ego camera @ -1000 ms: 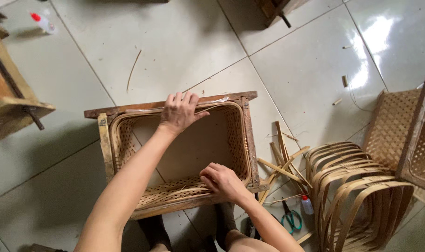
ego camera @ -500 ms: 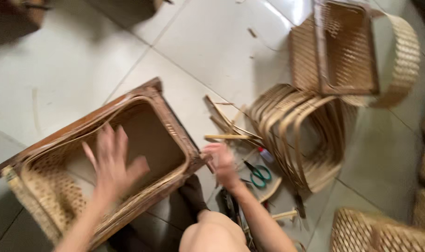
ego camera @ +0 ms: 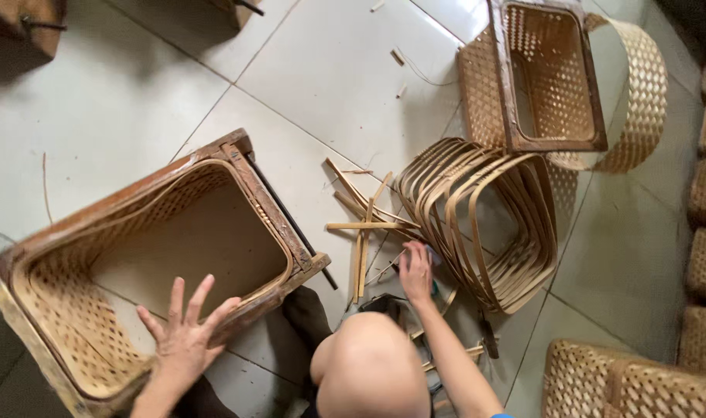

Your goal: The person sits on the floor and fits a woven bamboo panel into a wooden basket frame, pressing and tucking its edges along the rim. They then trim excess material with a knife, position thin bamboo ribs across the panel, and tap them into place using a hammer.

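While the left hand (ego camera: 184, 334), fingers spread, presses the near rim of the woven basket in its wooden frame (ego camera: 155, 255) at lower left, the right hand (ego camera: 415, 272) reaches among loose bamboo strips (ego camera: 364, 228) at centre; its grip cannot be determined. Judged from the basket, the weave appears complete and the rim remains unfinished.

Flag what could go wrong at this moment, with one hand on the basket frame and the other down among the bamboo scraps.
1. The right hand reaches into loose bamboo strips beside the stacked bamboo hoops; the cut ends could prick or splinter the fingers.
2. The left hand rests open on the rim of the large woven basket in its wooden frame, not gripping it; the tilted basket might shift or tip.
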A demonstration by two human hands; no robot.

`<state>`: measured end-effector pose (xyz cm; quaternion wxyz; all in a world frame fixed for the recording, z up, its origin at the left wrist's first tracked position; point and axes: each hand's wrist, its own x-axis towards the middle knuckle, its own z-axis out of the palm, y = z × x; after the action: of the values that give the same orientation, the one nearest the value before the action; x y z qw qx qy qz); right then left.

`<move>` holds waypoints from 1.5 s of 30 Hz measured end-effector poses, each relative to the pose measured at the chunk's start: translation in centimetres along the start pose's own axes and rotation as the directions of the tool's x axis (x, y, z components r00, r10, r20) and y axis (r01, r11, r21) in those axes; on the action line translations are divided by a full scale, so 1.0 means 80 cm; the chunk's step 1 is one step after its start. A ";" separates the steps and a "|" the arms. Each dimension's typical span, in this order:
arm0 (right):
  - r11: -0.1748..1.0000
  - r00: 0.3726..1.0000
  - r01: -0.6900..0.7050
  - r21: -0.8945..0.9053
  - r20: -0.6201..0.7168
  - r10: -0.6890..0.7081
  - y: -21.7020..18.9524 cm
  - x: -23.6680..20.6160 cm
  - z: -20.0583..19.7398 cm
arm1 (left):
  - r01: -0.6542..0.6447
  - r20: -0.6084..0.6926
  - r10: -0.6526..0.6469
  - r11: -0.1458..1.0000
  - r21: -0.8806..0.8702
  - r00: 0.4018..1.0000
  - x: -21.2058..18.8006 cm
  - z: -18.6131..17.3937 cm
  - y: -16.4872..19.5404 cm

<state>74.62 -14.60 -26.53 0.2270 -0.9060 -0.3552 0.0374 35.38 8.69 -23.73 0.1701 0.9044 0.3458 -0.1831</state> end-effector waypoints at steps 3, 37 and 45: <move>0.968 0.995 0.099 -0.232 0.034 -0.093 0.017 0.032 0.000 | -0.047 -0.094 0.048 0.999 0.016 0.994 -0.007 -0.012 -0.029; 0.969 0.952 -0.225 0.106 0.235 0.195 0.030 0.017 -0.043 | -0.284 -0.447 0.250 0.959 -0.011 0.859 0.028 0.080 0.111; 0.986 0.949 -0.165 0.025 0.276 0.152 0.047 -0.016 -0.036 | -0.346 0.043 0.351 0.933 -0.098 0.935 -0.047 0.098 0.127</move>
<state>76.68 -18.95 -25.74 0.1935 -0.9121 -0.3084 0.1884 38.07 -3.94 -27.08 0.2501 0.9370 0.1825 -0.1615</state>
